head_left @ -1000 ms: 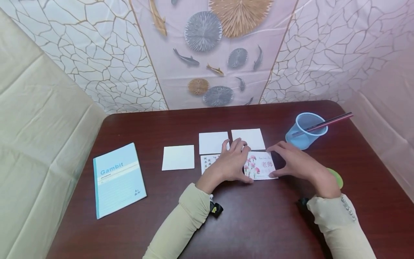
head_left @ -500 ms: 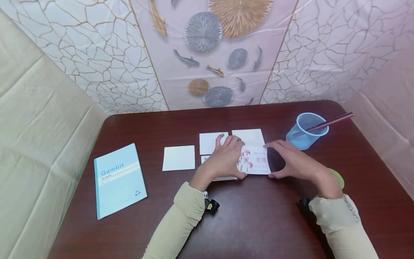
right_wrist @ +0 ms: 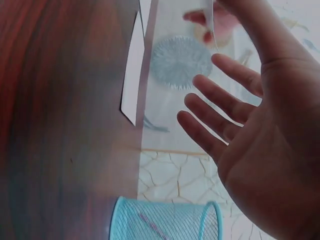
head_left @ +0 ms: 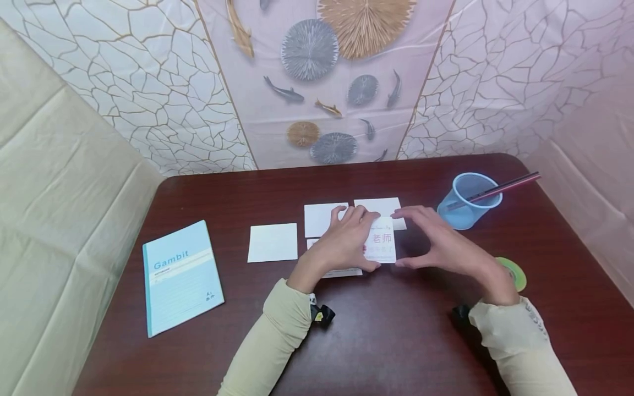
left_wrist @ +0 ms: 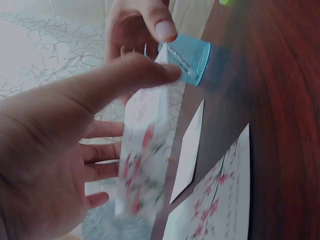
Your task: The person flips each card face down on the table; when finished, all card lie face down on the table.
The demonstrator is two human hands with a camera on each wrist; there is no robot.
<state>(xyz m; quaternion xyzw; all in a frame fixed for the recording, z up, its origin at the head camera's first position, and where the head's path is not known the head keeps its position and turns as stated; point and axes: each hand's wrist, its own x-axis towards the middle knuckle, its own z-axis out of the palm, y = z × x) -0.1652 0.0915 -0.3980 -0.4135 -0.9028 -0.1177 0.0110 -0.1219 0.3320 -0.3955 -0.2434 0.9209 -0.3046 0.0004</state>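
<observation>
In the head view, a greeting card (head_left: 380, 240) with pink print and Chinese characters is held between the two hands, raised off the table. My left hand (head_left: 342, 245) grips its left side, thumb at the near edge and fingers at the far edge, hiding most of the flowers. My right hand (head_left: 441, 242) has thumb and index fingertips at the card's right corners; the other fingers extend loosely in the right wrist view. Beneath the left hand lies a blossom-printed card (left_wrist: 215, 200). Blank white cards (head_left: 324, 219) lie just beyond, one partly covered by the held card.
Another blank card (head_left: 272, 242) lies to the left, with a light-blue notebook (head_left: 183, 278) farther left. A blue mesh pen cup (head_left: 458, 212) with pencils (head_left: 505, 186) stands at the back right. By the right wrist sits a green ring-shaped roll (head_left: 517, 275).
The held card has been lifted and moved left and slightly away, along with the right hand. Since half a second ago it has slid farther into the left hand, which stayed nearly still.
</observation>
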